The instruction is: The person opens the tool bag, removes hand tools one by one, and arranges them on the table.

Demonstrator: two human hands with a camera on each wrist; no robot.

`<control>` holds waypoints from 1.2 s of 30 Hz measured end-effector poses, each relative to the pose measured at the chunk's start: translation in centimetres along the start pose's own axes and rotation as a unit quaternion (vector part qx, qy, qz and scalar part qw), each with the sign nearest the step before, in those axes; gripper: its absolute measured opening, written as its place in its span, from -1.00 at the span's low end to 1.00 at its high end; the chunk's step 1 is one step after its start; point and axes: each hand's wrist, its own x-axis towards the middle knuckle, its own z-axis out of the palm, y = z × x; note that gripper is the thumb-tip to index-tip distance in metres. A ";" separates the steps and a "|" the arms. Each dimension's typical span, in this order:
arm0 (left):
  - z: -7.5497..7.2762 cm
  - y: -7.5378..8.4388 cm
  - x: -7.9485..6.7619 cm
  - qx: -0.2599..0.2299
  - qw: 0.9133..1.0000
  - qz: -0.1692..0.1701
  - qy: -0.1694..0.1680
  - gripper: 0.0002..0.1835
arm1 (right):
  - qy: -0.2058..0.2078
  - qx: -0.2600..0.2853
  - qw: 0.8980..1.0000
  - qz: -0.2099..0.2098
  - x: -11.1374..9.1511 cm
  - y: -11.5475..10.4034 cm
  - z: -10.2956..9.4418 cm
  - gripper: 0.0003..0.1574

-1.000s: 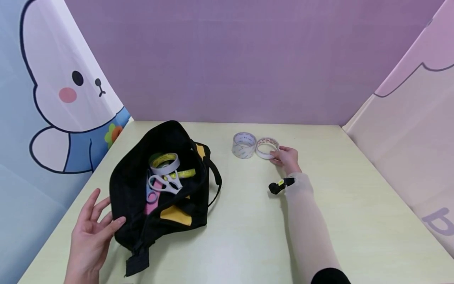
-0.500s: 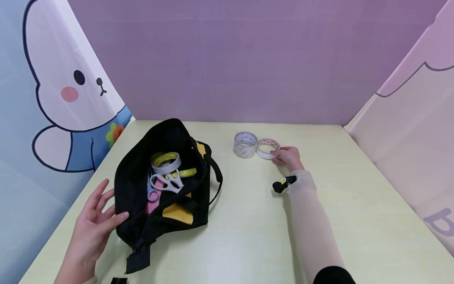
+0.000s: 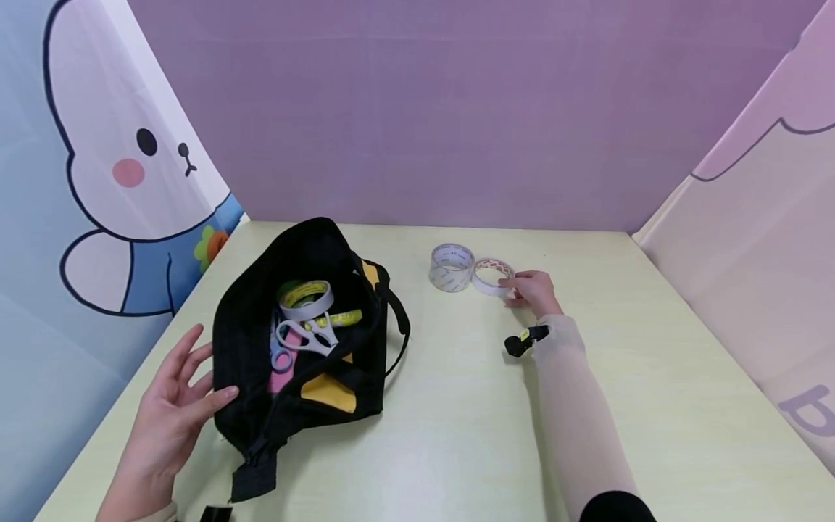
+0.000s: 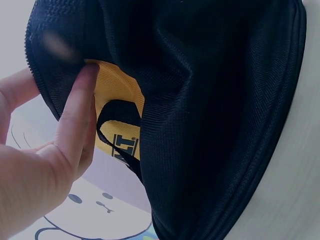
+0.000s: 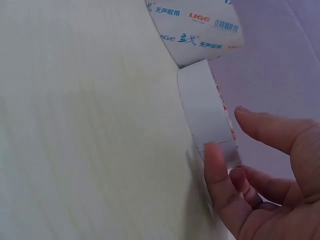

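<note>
A black fabric bag (image 3: 244, 341) with yellow patches stands upright on the table, its zippered mouth gaping. My left hand (image 3: 169, 417) holds the bag's left edge, thumb on the near side and fingers behind; in the left wrist view the hand (image 4: 60, 145) reaches to the yellow panel. Inside lie white-handled scissors (image 3: 306, 337), blue scissors (image 3: 282, 359) and a tape roll (image 3: 305, 310). To the right, my right hand (image 3: 533, 291) grips the right side of a narrow white tape roll (image 3: 488, 288), a finger against its outer face in the right wrist view (image 5: 204, 102).
A wide clear tape roll (image 3: 450, 275) stands left of the narrow one, touching or nearly so. A yellow stick-like item (image 3: 342, 318) and a pink item (image 3: 280, 380) also lie in the bag. Behind the pale table (image 3: 424, 449) rises a purple backdrop (image 3: 430, 109).
The view has shifted slightly, and the left hand and bag sit a little further right in it. The right hand stays at the narrow tape roll, its fingers slightly more spread.
</note>
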 end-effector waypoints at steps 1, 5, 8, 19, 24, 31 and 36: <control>0.0 0.0 0.0 0.001 1.000 0.000 -0.001 0.01 | 0.002 -0.003 1.000 -0.006 -0.1 0.0 0.0 -0.21; 0.0 0.0 0.0 -0.002 1.000 0.003 -0.005 0.01 | 0.015 -0.014 0.999 -0.027 -0.5 -0.3 -0.2 -0.19; 0.1 -0.1 -0.1 -0.004 1.000 0.003 -0.004 0.00 | 0.026 -0.022 0.999 -0.037 -0.8 -0.6 0.0 -0.20; 0.2 0.0 -0.2 0.003 1.000 -0.004 0.003 0.00 | 0.026 -0.063 0.986 -0.152 -2.8 -4.2 3.0 -0.34; 0.3 0.1 -0.2 0.005 1.000 -0.006 0.007 -0.01 | -0.013 -0.081 0.971 -0.223 -5.1 -6.8 5.8 -0.41; 0.4 0.1 -0.3 0.004 1.000 -0.002 0.010 -0.01 | -0.062 -0.091 0.950 -0.292 -7.9 -10.1 9.3 -0.46; 0.5 0.1 -0.4 0.011 1.000 -0.005 0.016 -0.01 | -0.099 -0.094 0.932 -0.337 -9.3 -12.0 11.6 -0.50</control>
